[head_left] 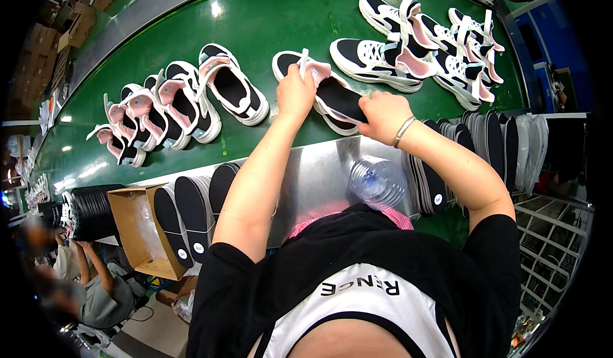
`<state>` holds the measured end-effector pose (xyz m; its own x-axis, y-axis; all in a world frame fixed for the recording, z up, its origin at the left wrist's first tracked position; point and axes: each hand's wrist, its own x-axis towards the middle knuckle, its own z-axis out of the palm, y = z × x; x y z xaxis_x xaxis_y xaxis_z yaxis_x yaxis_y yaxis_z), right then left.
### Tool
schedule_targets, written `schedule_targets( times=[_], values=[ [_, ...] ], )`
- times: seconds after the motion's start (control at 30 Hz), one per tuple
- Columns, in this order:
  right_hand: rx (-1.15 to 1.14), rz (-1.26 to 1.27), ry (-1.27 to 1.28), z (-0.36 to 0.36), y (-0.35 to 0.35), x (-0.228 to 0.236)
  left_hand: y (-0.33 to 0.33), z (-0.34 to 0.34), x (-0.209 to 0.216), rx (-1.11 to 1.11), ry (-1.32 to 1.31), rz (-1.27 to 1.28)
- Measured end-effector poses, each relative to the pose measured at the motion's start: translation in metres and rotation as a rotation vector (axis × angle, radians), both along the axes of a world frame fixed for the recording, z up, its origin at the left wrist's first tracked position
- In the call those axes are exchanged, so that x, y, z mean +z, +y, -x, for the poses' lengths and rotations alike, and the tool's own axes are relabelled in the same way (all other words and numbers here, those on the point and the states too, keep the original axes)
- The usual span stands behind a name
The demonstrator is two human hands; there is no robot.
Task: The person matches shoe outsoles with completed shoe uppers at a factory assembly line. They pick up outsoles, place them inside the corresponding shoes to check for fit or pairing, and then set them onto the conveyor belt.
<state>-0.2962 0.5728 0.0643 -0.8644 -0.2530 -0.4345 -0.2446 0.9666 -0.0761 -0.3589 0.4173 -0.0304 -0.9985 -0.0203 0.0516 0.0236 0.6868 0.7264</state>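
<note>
In front of me a black and white sneaker (327,123) with pink lining lies on the green table, its toe to the far left. My left hand (296,93) is closed on its raised tongue. A black insole (342,100) lies partly in the shoe's opening, and my right hand (384,116) grips its near-right end between thumb and fingers. Left of them stands a matching sneaker (234,88) with a black inside showing. Close beyond my right hand is another sneaker (382,61) with its tongue pulled up.
More sneakers stand in a row at the left (153,112) and in a group at the right (461,48). Stacked insoles (195,214) line the near edge, beside an open cardboard box (143,230). A clear plastic bottle (378,182) lies near me. A co-worker (108,294) is at lower left.
</note>
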Motion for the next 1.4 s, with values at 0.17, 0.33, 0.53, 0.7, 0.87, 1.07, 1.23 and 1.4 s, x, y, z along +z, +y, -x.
schedule_targets(
  times=[0.17, 0.33, 0.53, 0.7, 0.87, 1.07, 1.23, 1.4],
  values=[
    [0.155, -0.065, 0.06, 0.013, -0.034, -0.032, -0.004, 0.0, -0.002, 0.019, -0.01, 0.0],
    [0.068, 0.107, 0.155, 0.036, -0.041, -0.08, -0.002, -0.004, 0.001, 0.002, 0.017, -0.065],
    [0.062, -0.041, -0.18, 0.052, -0.041, -0.089, 0.0, -0.005, -0.003, 0.003, 0.025, -0.161],
    [0.329, -0.2, -0.288, 0.063, -0.053, -0.053, 0.0, 0.001, -0.007, -0.013, 0.017, -0.126],
    [0.079, -0.16, -0.175, 0.061, -0.061, -0.087, -0.01, -0.001, -0.017, -0.021, 0.05, -0.137],
    [0.403, -0.131, -0.046, 0.051, -0.048, -0.06, 0.0, -0.003, -0.006, 0.045, -0.019, -0.115],
    [0.249, -0.086, -0.358, 0.039, -0.034, -0.042, 0.003, -0.009, -0.002, 0.086, -0.051, -0.141],
    [0.223, -0.076, -0.429, 0.033, -0.027, -0.076, 0.001, -0.01, -0.005, 0.086, -0.04, -0.081]
  ],
)
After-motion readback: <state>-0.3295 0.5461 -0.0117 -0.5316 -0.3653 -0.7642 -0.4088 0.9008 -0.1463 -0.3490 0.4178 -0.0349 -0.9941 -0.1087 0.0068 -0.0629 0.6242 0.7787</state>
